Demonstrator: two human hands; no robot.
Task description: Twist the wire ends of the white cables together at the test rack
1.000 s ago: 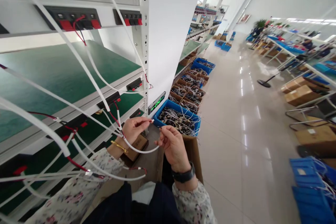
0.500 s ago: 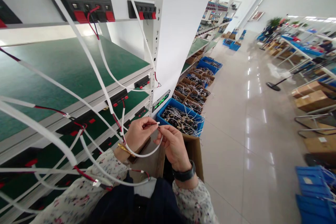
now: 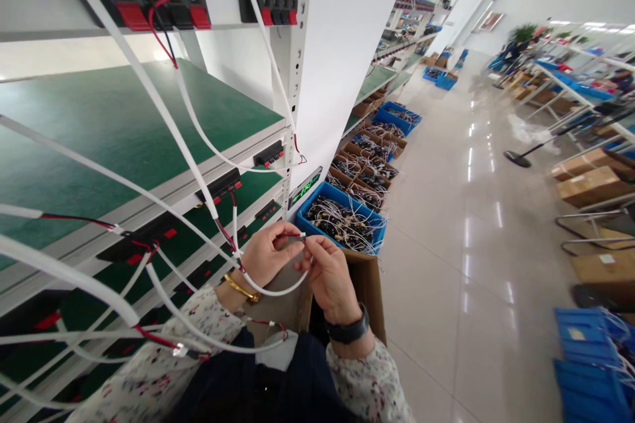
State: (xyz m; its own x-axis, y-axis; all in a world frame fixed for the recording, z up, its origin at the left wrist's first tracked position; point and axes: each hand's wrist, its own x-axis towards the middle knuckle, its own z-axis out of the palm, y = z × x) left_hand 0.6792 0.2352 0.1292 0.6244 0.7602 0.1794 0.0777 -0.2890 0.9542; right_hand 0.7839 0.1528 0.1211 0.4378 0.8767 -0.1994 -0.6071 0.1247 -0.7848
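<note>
My left hand (image 3: 268, 259) pinches a thin red-and-black wire pair that ends in a small white connector (image 3: 302, 235). My right hand (image 3: 330, 281) is closed at that connector, its thumb and forefinger pressed together; its fingertips partly hide what they grip. A white cable (image 3: 278, 292) curves below my left hand and runs into my right fingers. Close to my left wrist, another white cable (image 3: 191, 158) comes down from above and ends in red and black wires with a white plug (image 3: 237, 254).
At the left stands a rack with green shelves (image 3: 149, 112) and black-and-red terminal blocks (image 3: 149, 0). More white cables (image 3: 74, 277) hang across it. Beyond my hands are a blue crate (image 3: 380, 238) of cables and an open cardboard box (image 3: 370, 291). A walkway (image 3: 446, 264) runs along the right.
The connector has shifted slightly right, and more of the red-and-black wire shows above my left thumb. My left thumb and fingertips now stand a little further apart. The view has turned slightly.
</note>
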